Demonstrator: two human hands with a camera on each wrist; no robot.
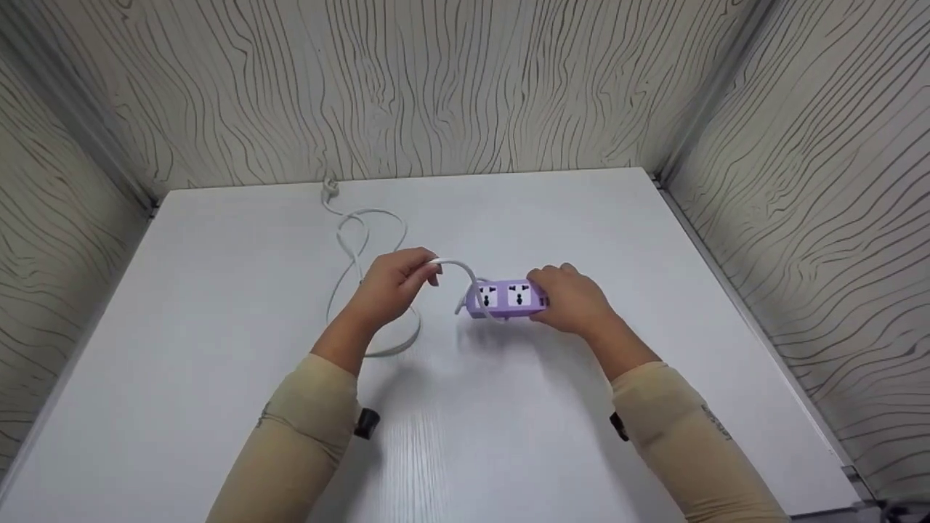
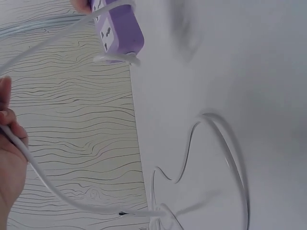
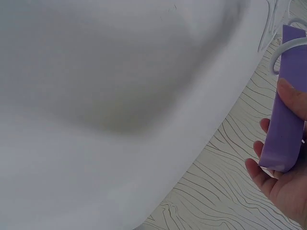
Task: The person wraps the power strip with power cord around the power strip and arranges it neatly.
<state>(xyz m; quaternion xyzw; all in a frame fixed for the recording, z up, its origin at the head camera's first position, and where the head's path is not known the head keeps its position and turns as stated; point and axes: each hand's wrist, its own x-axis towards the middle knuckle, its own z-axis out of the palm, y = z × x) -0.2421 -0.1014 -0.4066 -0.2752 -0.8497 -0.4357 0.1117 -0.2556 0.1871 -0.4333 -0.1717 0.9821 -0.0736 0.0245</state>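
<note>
A purple power strip with white socket faces is held above the table by my right hand, which grips its right end. In the right wrist view, the thumb and fingers wrap round the purple body. My left hand pinches the white cord to the left of the strip. From there the cord arcs over and loops round the strip's left part. The left wrist view shows the cord running through the left fingers and down toward the table.
Loose coils of cord lie on the white table, left of the strip. The plug sits by the back edge. Wood-patterned panels stand at the back and both sides.
</note>
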